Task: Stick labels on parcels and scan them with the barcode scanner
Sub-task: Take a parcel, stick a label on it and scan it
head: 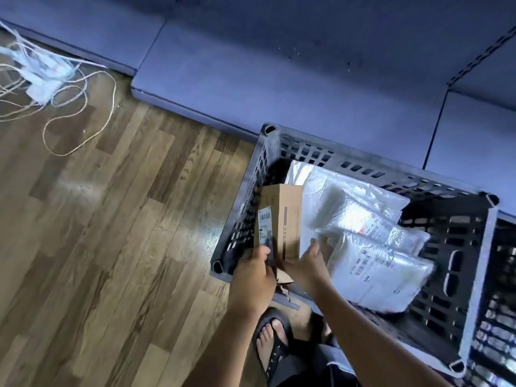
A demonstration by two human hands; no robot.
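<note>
A brown cardboard parcel [287, 216] with a label [264, 224] on its left face stands tilted over the near left corner of a dark plastic crate [279, 141]. My left hand [254, 277] grips the parcel's near left end, fingers curled round it. My right hand [310, 263] is against the parcel's near right side with fingers extended. Inside the crate lie white plastic mailer bags [374, 247] bearing barcode labels. No barcode scanner is in view.
The crate stands on wood flooring [111, 247] beside blue padded mats [279, 65]. A tangle of white cables and a power strip [42, 76] lies at the far left. My sandalled foot [272, 344] is just below the crate.
</note>
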